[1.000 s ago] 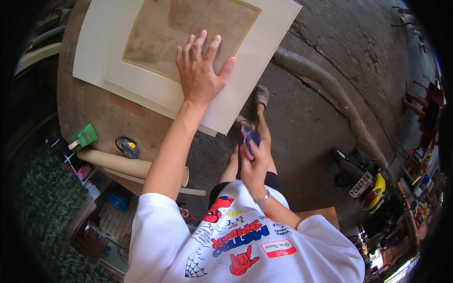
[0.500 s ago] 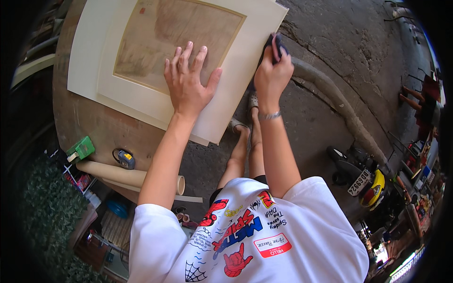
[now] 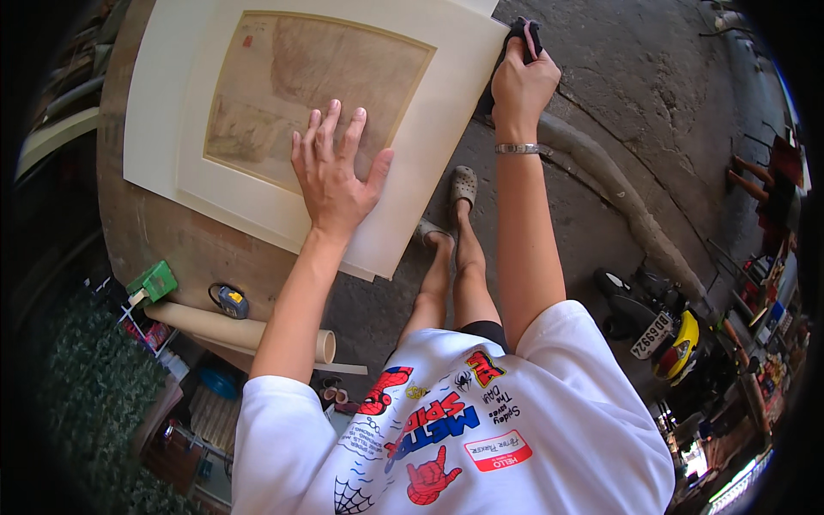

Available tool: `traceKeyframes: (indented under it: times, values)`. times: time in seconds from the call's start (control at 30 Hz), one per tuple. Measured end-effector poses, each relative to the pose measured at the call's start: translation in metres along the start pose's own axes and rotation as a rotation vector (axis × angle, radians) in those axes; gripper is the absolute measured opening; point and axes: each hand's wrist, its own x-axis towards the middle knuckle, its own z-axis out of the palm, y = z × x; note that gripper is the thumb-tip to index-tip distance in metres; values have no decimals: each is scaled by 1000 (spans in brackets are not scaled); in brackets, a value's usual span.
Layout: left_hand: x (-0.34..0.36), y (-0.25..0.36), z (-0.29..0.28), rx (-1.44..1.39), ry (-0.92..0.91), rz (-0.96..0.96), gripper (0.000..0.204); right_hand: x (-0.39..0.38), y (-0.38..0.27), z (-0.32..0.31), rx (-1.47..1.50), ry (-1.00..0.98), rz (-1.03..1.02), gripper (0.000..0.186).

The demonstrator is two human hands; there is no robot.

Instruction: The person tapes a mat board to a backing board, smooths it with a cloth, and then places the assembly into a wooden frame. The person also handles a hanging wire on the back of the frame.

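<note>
My left hand (image 3: 335,176) lies with spread fingers on a brownish picture (image 3: 300,73), pressing near its lower right part. A cream mat board (image 3: 412,150) frames the picture, with other pale sheets under it. At the board's right edge, near its upper corner, my right hand (image 3: 522,94) is closed on a folded dark cloth (image 3: 517,39) with a pink layer. Part of the cloth hangs down behind the fingers, along the board's edge. Whether it touches the edge there I cannot tell.
The boards lie on a brown wooden table (image 3: 172,230) and overhang its right side. Near its front are a cream tube (image 3: 245,329), a tape measure (image 3: 230,300) and a green object (image 3: 154,281). A motorbike (image 3: 678,343) stands right; a pipe-like ridge (image 3: 631,206) crosses the floor.
My right hand has slid the cloth away from me and to the right, along the board's edge toward its far corner. The left hand and the boards have shifted slightly.
</note>
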Motion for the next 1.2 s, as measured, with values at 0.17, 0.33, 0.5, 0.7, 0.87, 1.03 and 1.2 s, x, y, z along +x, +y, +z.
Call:
traceKeyframes:
  times: [0.17, 0.33, 0.5, 0.7, 0.87, 1.03, 1.2]
  values:
    - [-5, -3, -3, 10, -15, -24, 60, -74, 7, -17, 2, -99, 111, 27]
    - [-3, -2, -2, -23, -1, -17, 61, -23, 14, -2, 108, -39, 136, 29]
    - [-5, -1, -2, -19, -25, -25, 61, -26, 2, -10, 163, -106, 221, 27]
    - [-2, 1, -3, -15, 16, -17, 59, -132, 5, -36, 40, -138, 114, 19]
    - [-1, 1, -1, -22, 41, -8, 58, -94, -2, -27, -37, -150, 111, 20]
    - [-5, -1, -2, -25, 27, -23, 60, -230, -6, -63, 25, -284, 142, 20]
    - [-3, -2, 0, -10, 62, 8, 58, -341, 6, -132, -10, -699, 236, 25]
